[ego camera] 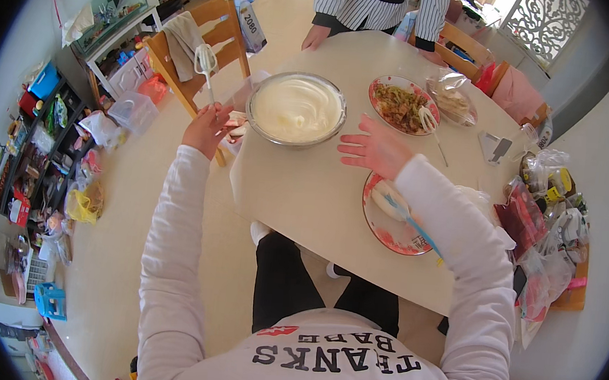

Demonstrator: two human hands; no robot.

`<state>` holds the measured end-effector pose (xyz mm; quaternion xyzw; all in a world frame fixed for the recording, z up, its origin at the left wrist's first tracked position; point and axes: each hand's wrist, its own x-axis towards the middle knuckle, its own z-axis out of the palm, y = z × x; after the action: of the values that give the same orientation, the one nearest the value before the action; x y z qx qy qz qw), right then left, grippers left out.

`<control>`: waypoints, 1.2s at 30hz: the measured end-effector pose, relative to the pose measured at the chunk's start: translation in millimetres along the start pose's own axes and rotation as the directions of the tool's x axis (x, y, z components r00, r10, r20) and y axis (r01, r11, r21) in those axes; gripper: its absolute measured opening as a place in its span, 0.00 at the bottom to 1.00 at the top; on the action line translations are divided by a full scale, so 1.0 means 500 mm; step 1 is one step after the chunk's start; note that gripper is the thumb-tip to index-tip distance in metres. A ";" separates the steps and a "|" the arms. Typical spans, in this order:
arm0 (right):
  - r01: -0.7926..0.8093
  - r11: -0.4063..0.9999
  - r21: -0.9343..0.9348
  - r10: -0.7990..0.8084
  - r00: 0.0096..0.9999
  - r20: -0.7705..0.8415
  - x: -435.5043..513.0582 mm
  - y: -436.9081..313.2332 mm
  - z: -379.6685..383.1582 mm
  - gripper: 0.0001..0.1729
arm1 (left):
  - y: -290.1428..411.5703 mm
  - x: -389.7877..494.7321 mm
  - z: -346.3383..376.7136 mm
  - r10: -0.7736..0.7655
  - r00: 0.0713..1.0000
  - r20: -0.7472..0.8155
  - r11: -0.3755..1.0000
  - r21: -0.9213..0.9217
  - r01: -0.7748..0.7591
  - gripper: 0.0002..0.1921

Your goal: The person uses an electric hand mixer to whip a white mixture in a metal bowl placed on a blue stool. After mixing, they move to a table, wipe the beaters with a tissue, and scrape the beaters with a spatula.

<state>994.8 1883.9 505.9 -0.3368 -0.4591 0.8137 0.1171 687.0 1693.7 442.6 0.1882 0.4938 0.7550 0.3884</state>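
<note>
My left hand (205, 130) grips the thin shaft of a mixer beater (205, 61). The beater's wire head points up and is coated with white cream. To the right of that hand, at the table's edge, sits a metal bowl (290, 142) of whipped cream (297, 102) with swirl marks on top. My right hand (377, 150) hovers palm-inward beside the bowl, fingers spread and holding nothing. Below it, a red-patterned plate (379, 232) carries a blue-handled spatula (404, 214) whose head is covered in cream; my right sleeve hides part of the plate.
Beyond my right hand lie a second beater (428, 119), a plate of cooked food (401, 107) and a plastic-covered dish (453, 101). A person (377, 6) stands at the table's far side. Bags and jars (555, 212) crowd the right. A wooden chair (223, 33) stands left.
</note>
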 end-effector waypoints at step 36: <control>0.067 -0.043 -0.997 -0.443 0.893 0.079 -0.410 0.121 -0.201 0.08 | -0.041 -0.345 0.121 0.121 0.988 0.090 0.963 0.229 -0.139 0.10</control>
<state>1220.7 1815.2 510.7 -0.3337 -0.9263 0.1646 0.0596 843.8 1601.4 468.2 0.2934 0.5512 0.7074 0.3312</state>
